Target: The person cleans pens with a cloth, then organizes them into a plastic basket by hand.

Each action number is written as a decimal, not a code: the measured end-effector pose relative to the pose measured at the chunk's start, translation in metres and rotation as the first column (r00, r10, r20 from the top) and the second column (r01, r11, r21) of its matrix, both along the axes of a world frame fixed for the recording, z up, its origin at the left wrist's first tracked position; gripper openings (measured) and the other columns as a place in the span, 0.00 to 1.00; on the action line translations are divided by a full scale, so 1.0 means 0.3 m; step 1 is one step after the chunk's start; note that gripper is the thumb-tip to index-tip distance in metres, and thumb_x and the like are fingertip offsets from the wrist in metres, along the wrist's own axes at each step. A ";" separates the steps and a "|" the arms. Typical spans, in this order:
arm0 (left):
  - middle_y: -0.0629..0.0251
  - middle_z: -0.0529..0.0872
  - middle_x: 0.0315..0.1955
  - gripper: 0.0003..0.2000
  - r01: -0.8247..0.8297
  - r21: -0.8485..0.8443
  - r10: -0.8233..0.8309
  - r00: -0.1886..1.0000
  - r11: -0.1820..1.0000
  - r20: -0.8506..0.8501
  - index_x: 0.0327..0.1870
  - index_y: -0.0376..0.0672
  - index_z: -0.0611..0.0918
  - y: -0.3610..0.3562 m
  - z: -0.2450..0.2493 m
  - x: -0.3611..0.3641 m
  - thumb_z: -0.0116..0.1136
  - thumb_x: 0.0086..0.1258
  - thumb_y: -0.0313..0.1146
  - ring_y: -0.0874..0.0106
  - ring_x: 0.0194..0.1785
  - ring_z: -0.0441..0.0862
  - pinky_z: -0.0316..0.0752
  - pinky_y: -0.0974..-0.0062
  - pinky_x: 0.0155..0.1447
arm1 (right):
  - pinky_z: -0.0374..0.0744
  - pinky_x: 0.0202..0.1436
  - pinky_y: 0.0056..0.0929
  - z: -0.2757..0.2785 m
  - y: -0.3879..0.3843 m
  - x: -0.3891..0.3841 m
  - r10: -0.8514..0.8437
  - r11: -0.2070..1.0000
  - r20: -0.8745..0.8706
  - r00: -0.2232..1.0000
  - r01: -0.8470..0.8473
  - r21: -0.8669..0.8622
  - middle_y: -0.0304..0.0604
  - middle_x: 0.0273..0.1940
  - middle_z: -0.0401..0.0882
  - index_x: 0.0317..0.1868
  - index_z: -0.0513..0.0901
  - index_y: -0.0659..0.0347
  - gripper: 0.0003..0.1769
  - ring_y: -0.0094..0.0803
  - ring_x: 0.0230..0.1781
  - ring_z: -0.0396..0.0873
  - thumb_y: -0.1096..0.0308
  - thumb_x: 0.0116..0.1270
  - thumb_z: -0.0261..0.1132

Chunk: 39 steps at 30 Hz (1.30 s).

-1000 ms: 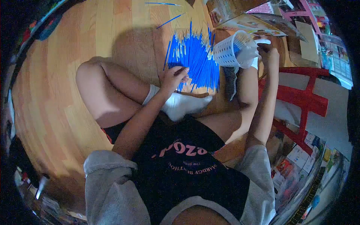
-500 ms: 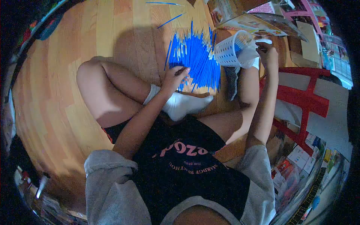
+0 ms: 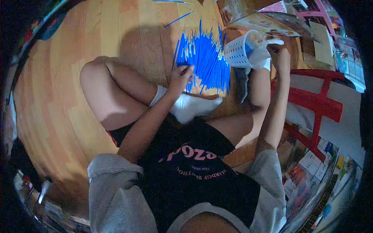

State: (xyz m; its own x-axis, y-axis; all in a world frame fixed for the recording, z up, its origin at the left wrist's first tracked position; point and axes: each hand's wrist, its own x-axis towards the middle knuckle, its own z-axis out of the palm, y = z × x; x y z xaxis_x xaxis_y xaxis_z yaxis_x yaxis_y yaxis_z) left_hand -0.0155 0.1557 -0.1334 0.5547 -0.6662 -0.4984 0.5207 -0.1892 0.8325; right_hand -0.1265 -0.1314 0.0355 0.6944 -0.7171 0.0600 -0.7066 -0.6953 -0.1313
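Many blue sticks with pale tips [image 3: 208, 62] lie in a dense fanned pile on the wooden floor. My left hand [image 3: 182, 77] is at the pile's lower left edge, its fingers curled together; what they hold, if anything, is too small to make out. To the right of the pile, a white perforated basket [image 3: 237, 52] is tilted on its side, with clear plastic and more pale-tipped sticks at its opening. My right hand [image 3: 279, 56] is closed at the right side of the basket, gripping it near its rim.
A few loose blue sticks [image 3: 178, 19] lie beyond the pile. Cardboard boxes [image 3: 248, 11] stand at the upper right. A red and white panel [image 3: 330, 101] is right of my right arm. My socked foot [image 3: 194, 108] rests just below the pile.
My left hand has shifted slightly, with its fingers turned up a little from the sticks. The basket and my right hand have barely moved.
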 end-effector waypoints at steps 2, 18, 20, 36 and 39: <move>0.67 0.77 0.22 0.14 -0.180 -0.052 0.179 0.983 0.982 -0.028 0.36 0.38 0.75 0.003 -0.024 0.002 0.51 0.62 0.41 0.79 0.22 0.73 0.69 0.82 0.26 | 0.74 0.37 0.36 0.005 0.022 0.003 -0.030 0.994 0.035 0.999 0.033 -0.108 0.52 0.31 0.78 0.34 0.81 0.57 0.12 0.46 0.33 0.77 0.60 0.51 0.62; 0.66 0.76 0.23 0.07 -0.347 0.076 0.354 0.927 0.935 -0.124 0.36 0.38 0.72 0.021 -0.073 0.020 0.48 0.63 0.33 0.78 0.20 0.72 0.66 0.82 0.21 | 0.73 0.37 0.37 -0.475 0.638 0.080 0.242 0.877 0.155 0.958 -0.285 0.386 0.53 0.35 0.74 0.42 0.76 0.57 0.16 0.48 0.33 0.74 0.72 0.48 0.61; 0.66 0.76 0.23 0.07 -0.341 0.072 0.347 0.932 0.937 -0.107 0.36 0.39 0.72 0.022 -0.065 0.019 0.48 0.63 0.33 0.78 0.19 0.72 0.67 0.82 0.22 | 0.73 0.37 0.38 -0.525 0.650 0.073 0.282 0.910 0.105 0.954 -0.300 0.286 0.54 0.35 0.73 0.44 0.74 0.57 0.18 0.49 0.34 0.74 0.71 0.49 0.61; 0.65 0.75 0.22 0.11 -0.299 0.093 0.309 0.943 0.950 -0.122 0.38 0.36 0.72 0.021 -0.035 0.022 0.48 0.62 0.35 0.77 0.19 0.72 0.68 0.80 0.23 | 0.73 0.38 0.31 -0.234 0.559 0.079 0.161 0.926 0.373 0.914 -0.271 0.264 0.49 0.31 0.77 0.36 0.78 0.63 0.09 0.38 0.31 0.76 0.75 0.52 0.58; 0.69 0.76 0.20 0.09 -0.288 0.106 0.302 0.941 0.952 -0.152 0.34 0.42 0.74 0.015 -0.071 0.008 0.51 0.61 0.38 0.78 0.19 0.72 0.65 0.83 0.22 | 0.73 0.37 0.22 -0.044 0.430 0.039 -0.076 0.974 0.526 0.847 -0.050 0.222 0.43 0.31 0.79 0.35 0.79 0.65 0.08 0.24 0.31 0.76 0.71 0.55 0.60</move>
